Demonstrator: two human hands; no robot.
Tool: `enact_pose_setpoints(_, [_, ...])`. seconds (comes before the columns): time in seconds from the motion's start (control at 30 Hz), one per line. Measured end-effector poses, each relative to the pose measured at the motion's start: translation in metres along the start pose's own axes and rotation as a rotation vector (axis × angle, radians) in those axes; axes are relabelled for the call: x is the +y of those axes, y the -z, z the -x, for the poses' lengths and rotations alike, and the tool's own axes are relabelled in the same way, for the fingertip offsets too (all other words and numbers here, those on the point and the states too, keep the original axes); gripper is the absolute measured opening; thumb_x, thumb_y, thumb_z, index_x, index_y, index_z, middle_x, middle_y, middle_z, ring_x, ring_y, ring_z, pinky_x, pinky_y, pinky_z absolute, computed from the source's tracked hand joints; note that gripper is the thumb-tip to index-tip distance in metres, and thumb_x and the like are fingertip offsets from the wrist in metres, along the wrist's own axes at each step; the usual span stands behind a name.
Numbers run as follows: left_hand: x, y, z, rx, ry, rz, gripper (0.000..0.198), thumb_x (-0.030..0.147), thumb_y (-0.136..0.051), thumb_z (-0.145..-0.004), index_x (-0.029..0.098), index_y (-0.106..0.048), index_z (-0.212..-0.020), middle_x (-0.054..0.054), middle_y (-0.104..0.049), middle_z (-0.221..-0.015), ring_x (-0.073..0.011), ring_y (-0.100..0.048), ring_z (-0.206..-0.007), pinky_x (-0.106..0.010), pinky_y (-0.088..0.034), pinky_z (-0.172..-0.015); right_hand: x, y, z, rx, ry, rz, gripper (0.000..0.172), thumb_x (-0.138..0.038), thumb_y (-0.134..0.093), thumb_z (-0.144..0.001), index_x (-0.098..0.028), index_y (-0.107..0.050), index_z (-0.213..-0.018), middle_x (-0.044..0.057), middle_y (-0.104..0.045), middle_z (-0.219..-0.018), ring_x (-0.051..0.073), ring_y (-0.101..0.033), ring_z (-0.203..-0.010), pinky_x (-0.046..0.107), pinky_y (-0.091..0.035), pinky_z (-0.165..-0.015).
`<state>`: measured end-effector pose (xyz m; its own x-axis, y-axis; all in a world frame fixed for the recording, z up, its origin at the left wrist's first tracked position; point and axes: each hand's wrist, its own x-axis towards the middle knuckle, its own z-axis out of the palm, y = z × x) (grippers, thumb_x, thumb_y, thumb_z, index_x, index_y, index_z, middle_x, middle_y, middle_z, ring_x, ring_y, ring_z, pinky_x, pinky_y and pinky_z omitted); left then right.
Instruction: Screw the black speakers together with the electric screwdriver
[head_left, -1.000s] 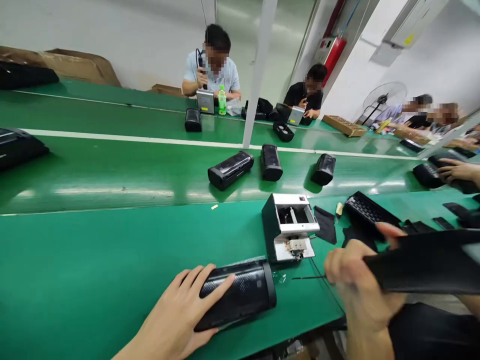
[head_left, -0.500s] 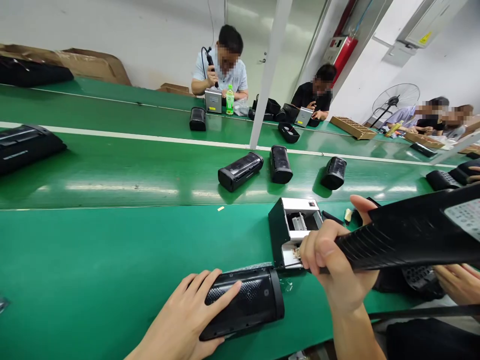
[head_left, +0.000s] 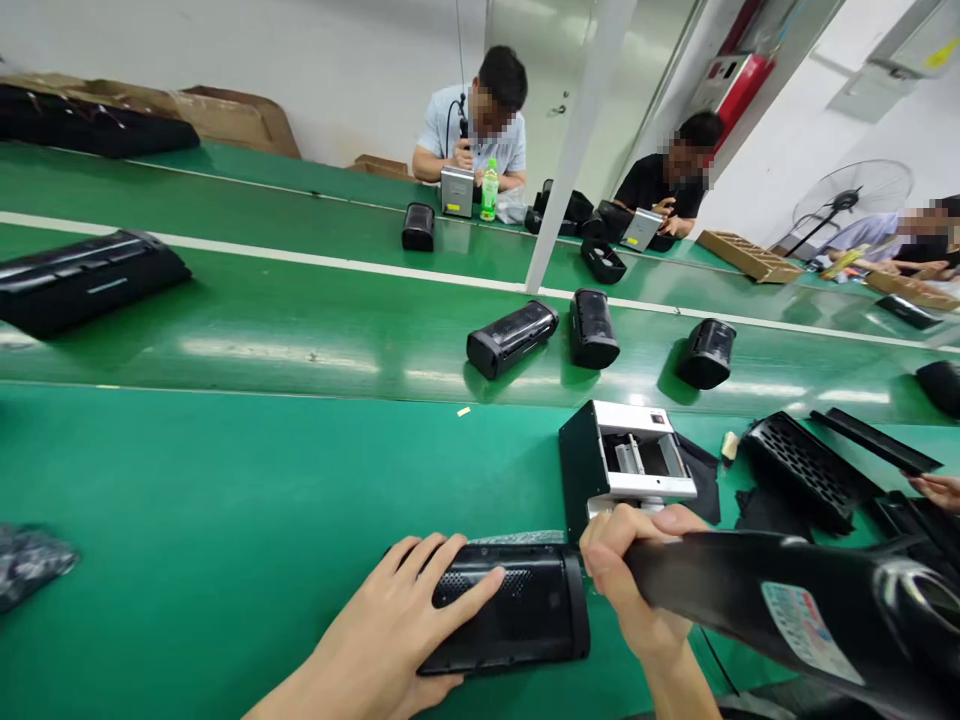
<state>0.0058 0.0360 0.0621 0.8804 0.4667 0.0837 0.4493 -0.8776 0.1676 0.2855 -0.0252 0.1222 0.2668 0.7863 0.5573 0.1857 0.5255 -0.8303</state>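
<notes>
My left hand (head_left: 394, 635) lies over a black speaker body with a perforated grille (head_left: 517, 620) on the green bench (head_left: 225, 520), fingers wrapped along its top and front. My right hand (head_left: 626, 580) grips one end of a long black curved cover (head_left: 795, 615) with a white label on it; that end sits right at the speaker body's right end. A black and silver box-shaped fixture (head_left: 626, 465) stands just behind my right hand.
Three black speakers (head_left: 512, 338) lie on the middle conveyor belt, and a long black unit (head_left: 82, 280) at the left. Black grille parts (head_left: 806, 470) lie at the right, near another person's hand (head_left: 941, 490). Across the line, two people work with small devices. A white post (head_left: 570, 170) stands mid-line.
My right hand swung the long black cover from up at the right down to the speaker's right end, turning its labelled side up. My left hand stayed on the speaker.
</notes>
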Motion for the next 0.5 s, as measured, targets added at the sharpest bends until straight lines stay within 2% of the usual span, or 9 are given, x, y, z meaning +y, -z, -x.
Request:
enact_pose_setpoints(0.17, [-0.002,0.008,-0.002,-0.037,-0.019,0.047,0.127,0.04,-0.106,-0.068,0.045,-0.038,-0.176,-0.022,-0.065,-0.161,-0.0517,-0.071,-0.134,-0.069,-0.059,-0.108,0.0,0.004,-0.004,-0.051,0.034,-0.043,0.059,-0.009,-0.065,-0.108,-0.045,-0.041,-0.149,-0.01,-0.056,-0.075,0.016,-0.051,-0.054,0.032,-0.047,-0.052])
enact_pose_setpoints(0.33, [-0.006,0.014,-0.004,-0.051,-0.049,0.029,0.122,0.041,-0.105,-0.071,0.044,-0.041,-0.175,-0.025,-0.066,-0.159,-0.0523,-0.072,-0.133,-0.069,-0.06,-0.106,0.003,-0.006,-0.004,-0.015,0.057,-0.042,0.052,-0.015,-0.068,-0.109,-0.045,-0.046,-0.145,-0.011,-0.055,-0.072,0.015,-0.048,-0.052,0.032,-0.045,-0.051])
enact_pose_setpoints(0.43, [-0.009,0.009,0.0,-0.022,-0.056,0.035,0.118,0.043,-0.102,-0.073,0.048,-0.041,-0.174,-0.021,-0.066,-0.161,-0.0504,-0.072,-0.134,-0.067,-0.059,-0.107,-0.015,-0.001,-0.002,0.025,0.005,-0.018,0.047,-0.026,-0.072,-0.111,-0.039,-0.046,-0.147,-0.01,-0.057,-0.074,0.016,-0.051,-0.053,0.032,-0.048,-0.051])
enact_pose_setpoints(0.5, [-0.014,-0.001,0.004,0.013,-0.063,0.06,0.112,0.048,-0.1,-0.075,0.051,-0.043,-0.172,-0.017,-0.067,-0.161,-0.0487,-0.073,-0.131,-0.063,-0.06,-0.106,-0.038,0.013,-0.006,0.128,0.014,-0.018,0.044,-0.04,-0.073,-0.112,-0.036,-0.046,-0.147,-0.011,-0.053,-0.072,0.015,-0.048,-0.048,0.03,-0.046,-0.048])
